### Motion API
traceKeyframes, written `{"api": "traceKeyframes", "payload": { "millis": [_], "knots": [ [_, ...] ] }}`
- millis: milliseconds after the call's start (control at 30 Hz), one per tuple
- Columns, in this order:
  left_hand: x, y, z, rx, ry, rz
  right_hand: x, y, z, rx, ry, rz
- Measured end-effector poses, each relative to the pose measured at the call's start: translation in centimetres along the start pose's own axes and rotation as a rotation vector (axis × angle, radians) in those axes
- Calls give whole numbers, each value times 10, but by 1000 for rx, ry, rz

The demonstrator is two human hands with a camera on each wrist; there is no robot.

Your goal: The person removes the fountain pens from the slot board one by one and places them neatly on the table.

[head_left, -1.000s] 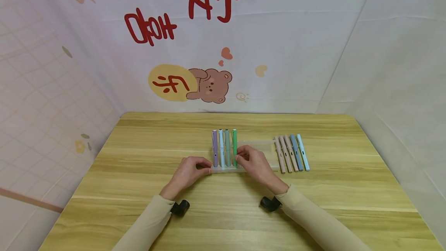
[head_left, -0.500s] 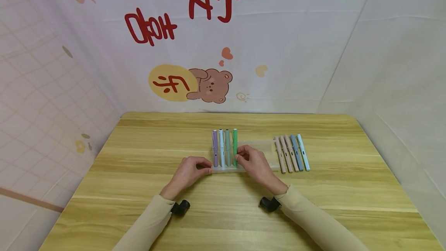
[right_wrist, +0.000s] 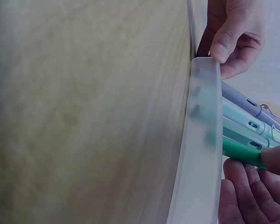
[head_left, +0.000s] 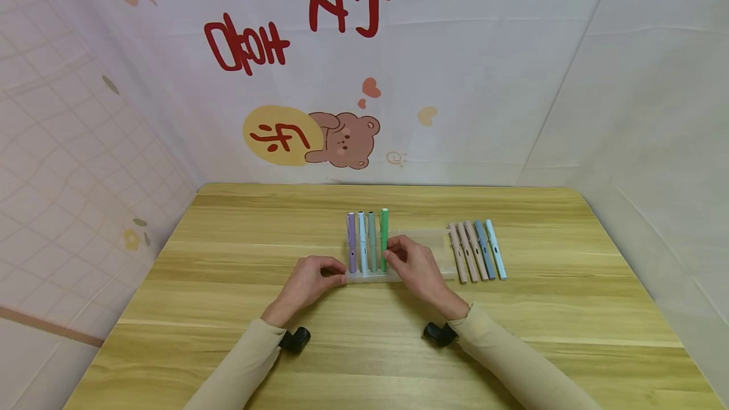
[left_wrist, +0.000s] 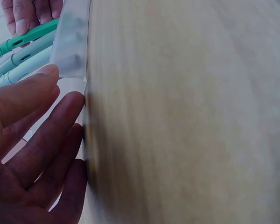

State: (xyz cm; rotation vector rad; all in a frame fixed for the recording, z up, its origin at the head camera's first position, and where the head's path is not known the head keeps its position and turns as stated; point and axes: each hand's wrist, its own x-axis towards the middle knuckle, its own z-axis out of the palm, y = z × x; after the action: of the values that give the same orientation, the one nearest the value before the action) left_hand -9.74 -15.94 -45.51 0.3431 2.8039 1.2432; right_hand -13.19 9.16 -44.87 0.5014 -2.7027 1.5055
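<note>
A frosted clear pen holder (head_left: 370, 278) stands on the table, with a purple pen (head_left: 351, 242), a light blue pen (head_left: 362, 242) and a grey-green pen (head_left: 373, 242) upright in a row. My left hand (head_left: 310, 280) grips the holder's left end, thumb on its corner in the left wrist view. Between right thumb and fingers, my right hand (head_left: 418, 269) pinches a green pen (head_left: 384, 233) at the right of that row. Through the frosted wall in the right wrist view, the lower end of the green pen (right_wrist: 240, 151) shows inside the holder.
Right of the holder, three brownish-pink pens (head_left: 468, 252), a dark blue pen (head_left: 485, 250) and a pale blue pen (head_left: 496, 250) lie side by side on the wooden table (head_left: 364, 359). A printed cloth wall (head_left: 478, 81) rises behind the table.
The green pen's top has risen very slightly, held by the right hand. My left hand and the other pens have stayed in place.
</note>
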Motion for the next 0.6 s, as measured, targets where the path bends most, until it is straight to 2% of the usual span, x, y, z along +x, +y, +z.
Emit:
{"api": "traceKeyframes", "payload": {
  "millis": [600],
  "knots": [
    [0,1,0,4,-1,-6,1,0,-1,-7,49,-32]
  ]
}}
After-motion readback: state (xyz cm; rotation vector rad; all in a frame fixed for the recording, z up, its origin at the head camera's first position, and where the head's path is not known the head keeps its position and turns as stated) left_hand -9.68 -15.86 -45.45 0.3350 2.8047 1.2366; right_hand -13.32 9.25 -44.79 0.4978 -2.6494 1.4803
